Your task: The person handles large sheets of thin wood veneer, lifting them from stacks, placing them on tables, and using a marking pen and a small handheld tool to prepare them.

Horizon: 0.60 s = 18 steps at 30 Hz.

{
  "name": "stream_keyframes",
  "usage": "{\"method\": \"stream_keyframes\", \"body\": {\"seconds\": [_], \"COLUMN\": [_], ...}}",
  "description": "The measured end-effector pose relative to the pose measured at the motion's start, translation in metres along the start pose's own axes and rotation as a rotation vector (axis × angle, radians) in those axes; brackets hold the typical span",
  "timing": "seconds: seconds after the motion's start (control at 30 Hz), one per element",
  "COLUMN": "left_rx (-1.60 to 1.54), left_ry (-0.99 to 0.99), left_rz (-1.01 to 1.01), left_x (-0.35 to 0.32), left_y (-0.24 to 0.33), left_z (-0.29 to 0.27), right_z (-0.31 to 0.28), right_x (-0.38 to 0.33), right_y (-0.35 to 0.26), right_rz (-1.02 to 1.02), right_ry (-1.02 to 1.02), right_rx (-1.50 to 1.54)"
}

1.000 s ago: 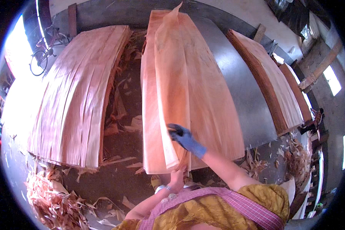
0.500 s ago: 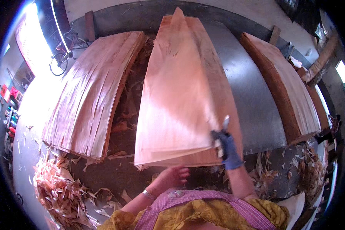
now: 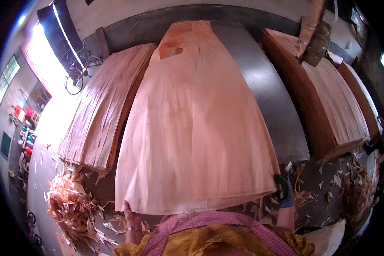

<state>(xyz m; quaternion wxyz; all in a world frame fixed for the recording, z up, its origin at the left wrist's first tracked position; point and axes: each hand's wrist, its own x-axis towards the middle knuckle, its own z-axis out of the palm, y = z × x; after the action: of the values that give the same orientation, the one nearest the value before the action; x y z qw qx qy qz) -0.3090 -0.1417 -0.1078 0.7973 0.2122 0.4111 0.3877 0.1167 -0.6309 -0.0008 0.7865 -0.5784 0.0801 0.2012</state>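
Observation:
A wide, thin, pinkish wood veneer sheet (image 3: 200,141) spreads over the middle of the table, its near edge close to my body. My left hand (image 3: 133,217), bare with a bracelet at the wrist, pinches the sheet's near left corner, thumb on top and fingers hidden beneath. My right hand (image 3: 285,191), in a dark-palmed blue-grey glove, grips the near right corner. A small pale tip shows just above that glove; I cannot make out whether it is a blade. Near the far end of the sheet is a ragged, darker orange patch (image 3: 170,52).
Tall veneer stacks stand on the left (image 3: 102,106) and right (image 3: 328,98). A smooth dark metal sheet (image 3: 269,85) lies just right of the veneer. Wood scraps (image 3: 68,194) heap at near left, more at near right. A bicycle (image 3: 74,81) stands beyond the left stack.
The veneer now lies wider and nearer to me. My left hand has come to its left corner; my right has moved right and down to the other corner. The bladed tool seen earlier no longer shows clearly.

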Motion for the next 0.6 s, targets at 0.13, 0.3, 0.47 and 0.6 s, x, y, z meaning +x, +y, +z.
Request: {"method": "stream_keyframes", "body": {"seconds": [0.13,0.3,0.47,0.6], "left_rx": [0.12,0.118,0.124,0.202], "left_ry": [-0.033,-0.098,-0.176,-0.142], "left_rz": [-0.07,-0.081,-0.004,0.068], "left_x": [-0.004,0.049,0.105,0.178], "left_y": [-0.023,-0.056,-0.11,-0.156], "left_z": [0.028,0.033,0.132,0.23], "right_z": [-0.097,-0.085,-0.028,-0.039], "right_x": [0.029,0.071,0.18,0.306], "right_y": [0.064,0.073,0.03,-0.004], "right_rz": [0.021,0.043,-0.064,0.015], "right_ry": [0.026,-0.07,-0.075,-0.125], "right_rx": [-0.145,-0.059,-0.045,-0.146]}}
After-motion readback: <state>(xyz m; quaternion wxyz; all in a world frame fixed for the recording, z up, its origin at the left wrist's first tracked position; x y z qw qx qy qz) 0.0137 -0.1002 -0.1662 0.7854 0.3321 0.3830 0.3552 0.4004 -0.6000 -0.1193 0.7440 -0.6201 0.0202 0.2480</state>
